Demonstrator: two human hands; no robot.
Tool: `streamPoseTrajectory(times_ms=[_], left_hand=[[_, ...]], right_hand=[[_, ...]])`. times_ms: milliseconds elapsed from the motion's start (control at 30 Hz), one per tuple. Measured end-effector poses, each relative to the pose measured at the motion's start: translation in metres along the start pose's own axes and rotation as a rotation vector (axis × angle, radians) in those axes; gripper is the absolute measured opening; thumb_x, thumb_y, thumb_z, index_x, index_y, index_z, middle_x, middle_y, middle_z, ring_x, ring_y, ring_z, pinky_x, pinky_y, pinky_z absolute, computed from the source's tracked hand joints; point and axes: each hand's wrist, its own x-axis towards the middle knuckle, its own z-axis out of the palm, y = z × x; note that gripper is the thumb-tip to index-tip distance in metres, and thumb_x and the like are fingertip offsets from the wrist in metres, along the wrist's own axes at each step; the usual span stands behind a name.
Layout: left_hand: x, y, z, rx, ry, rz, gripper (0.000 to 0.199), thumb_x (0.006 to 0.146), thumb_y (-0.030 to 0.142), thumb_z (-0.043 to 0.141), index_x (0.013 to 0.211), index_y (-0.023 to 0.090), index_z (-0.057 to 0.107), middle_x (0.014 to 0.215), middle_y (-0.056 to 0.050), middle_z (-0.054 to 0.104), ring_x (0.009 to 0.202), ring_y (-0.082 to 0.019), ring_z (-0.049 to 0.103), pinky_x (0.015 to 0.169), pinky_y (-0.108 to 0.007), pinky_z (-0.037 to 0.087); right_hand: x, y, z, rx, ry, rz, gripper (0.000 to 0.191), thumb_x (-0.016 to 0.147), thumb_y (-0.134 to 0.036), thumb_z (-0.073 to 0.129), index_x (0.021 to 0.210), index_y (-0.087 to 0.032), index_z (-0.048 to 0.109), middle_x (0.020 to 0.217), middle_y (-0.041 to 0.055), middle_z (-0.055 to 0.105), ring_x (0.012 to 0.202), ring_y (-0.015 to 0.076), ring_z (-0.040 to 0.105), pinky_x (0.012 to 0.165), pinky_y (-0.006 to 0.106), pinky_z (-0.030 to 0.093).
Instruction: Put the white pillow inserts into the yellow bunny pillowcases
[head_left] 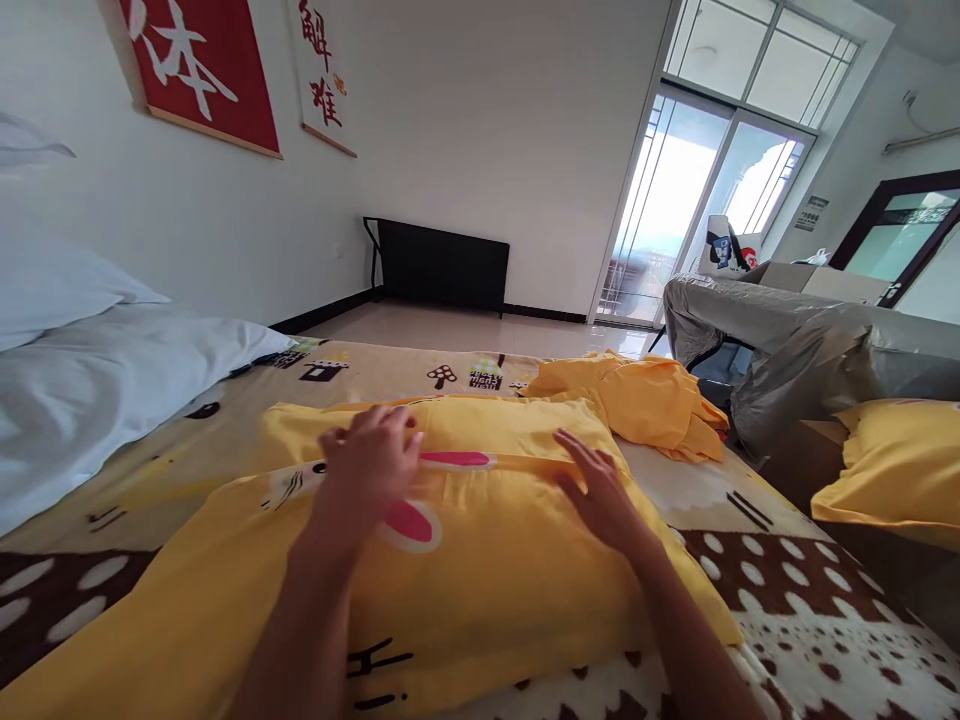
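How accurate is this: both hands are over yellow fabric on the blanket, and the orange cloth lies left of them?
The side is wrong: the head view shows the orange cloth on the right, beyond the right hand. That hand and the left hand are over yellow fabric on the blanket.

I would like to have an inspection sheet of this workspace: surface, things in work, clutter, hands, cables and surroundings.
Surface: patterned blanket, brown and cream.
Things in work: yellow fabric with pink and black print, spread beneath both hands.
Clutter: crumpled orange-yellow cloth beyond it; white bedding at left.
Hands: left hand blurred, grip unclear; right hand open, fingers extended.
Cables: apparently a thin cord on the upper right wall.
Surroundings: red wall scroll, black panel, glass door, plastic-covered furniture.
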Motion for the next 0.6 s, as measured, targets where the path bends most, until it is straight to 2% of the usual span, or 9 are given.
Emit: streamPoseTrajectory(times_ms=[67, 133, 167, 233, 300, 400, 500, 600], left_hand=[[-0.006, 0.025, 0.012, -0.058, -0.018, 0.151, 0.04, 0.089, 0.032, 0.038, 0.125, 0.019, 0.051, 0.14, -0.01, 0.046, 0.13, -0.025, 0.039, 0.105, -0.043, 0.029], [-0.008, 0.042, 0.03, -0.101, -0.167, 0.304, 0.052, 0.091, 0.041, 0.032, 0.14, 0.023, 0.036, 0.152, -0.005, 0.026, 0.14, -0.023, 0.019, 0.111, -0.044, 0.02], [-0.007, 0.045, 0.04, -0.101, -0.252, 0.331, 0.056, 0.092, 0.046, 0.029, 0.143, 0.025, 0.029, 0.155, -0.003, 0.018, 0.142, -0.022, 0.011, 0.113, -0.047, 0.015], [-0.001, 0.043, 0.06, -0.085, -0.394, 0.296, 0.06, 0.092, 0.051, 0.024, 0.146, 0.026, 0.021, 0.156, -0.001, 0.008, 0.143, -0.021, 0.003, 0.113, -0.049, 0.007], [0.006, 0.035, 0.075, -0.075, -0.458, 0.229, 0.062, 0.092, 0.051, 0.022, 0.147, 0.025, 0.017, 0.156, -0.001, 0.002, 0.143, -0.02, -0.001, 0.114, -0.048, 0.003], [0.011, 0.028, 0.085, -0.083, -0.461, 0.211, 0.061, 0.091, 0.052, 0.02, 0.147, 0.027, 0.015, 0.156, 0.001, -0.001, 0.143, -0.017, -0.004, 0.114, -0.047, 0.001], [0.011, 0.024, 0.085, -0.065, -0.443, 0.214, 0.061, 0.091, 0.052, 0.02, 0.147, 0.029, 0.015, 0.156, 0.003, 0.0, 0.143, -0.017, -0.004, 0.114, -0.047, 0.001], [0.013, 0.005, 0.083, 0.0, -0.402, 0.161, 0.062, 0.09, 0.056, 0.02, 0.146, 0.032, 0.017, 0.156, 0.003, 0.002, 0.143, -0.02, -0.002, 0.113, -0.05, 0.001]], right_hand=[[-0.003, -0.023, 0.01, 0.066, -0.135, -0.164, 0.056, 0.094, -0.043, 0.035, 0.146, -0.028, 0.02, 0.151, 0.004, 0.026, 0.139, 0.018, 0.022, 0.111, 0.039, 0.017], [-0.003, -0.029, 0.019, 0.09, -0.285, -0.229, 0.059, 0.094, -0.048, 0.032, 0.147, -0.031, 0.014, 0.153, 0.0015, 0.019, 0.141, 0.017, 0.015, 0.113, 0.04, 0.014], [-0.002, -0.025, 0.023, 0.091, -0.35, -0.217, 0.058, 0.094, -0.051, 0.03, 0.147, -0.032, 0.015, 0.153, 0.0008, 0.018, 0.141, 0.0169, 0.013, 0.113, 0.04, 0.012], [0.001, -0.005, 0.026, 0.074, -0.442, -0.137, 0.057, 0.094, -0.054, 0.025, 0.146, -0.033, 0.018, 0.154, 0.0, 0.018, 0.142, 0.0168, 0.012, 0.114, 0.042, 0.008], [0.004, 0.023, 0.027, 0.045, -0.491, -0.039, 0.057, 0.093, -0.058, 0.023, 0.146, -0.034, 0.021, 0.154, -0.0009, 0.016, 0.142, 0.017, 0.009, 0.114, 0.043, 0.004], [0.006, 0.061, 0.025, 0.012, -0.499, 0.074, 0.061, 0.092, -0.062, 0.021, 0.146, -0.034, 0.018, 0.155, -0.0031, 0.009, 0.142, 0.0164, 0.002, 0.114, 0.043, -0.001], [0.001, 0.088, 0.022, -0.009, -0.484, 0.173, 0.064, 0.091, -0.063, 0.019, 0.147, -0.034, 0.013, 0.155, -0.0039, 0.002, 0.142, 0.0161, -0.002, 0.113, 0.043, -0.003], [-0.008, 0.111, 0.016, -0.019, -0.504, 0.255, 0.067, 0.089, -0.065, 0.022, 0.147, -0.034, 0.009, 0.155, -0.0043, -0.002, 0.142, 0.0181, -0.005, 0.113, 0.044, -0.003]])
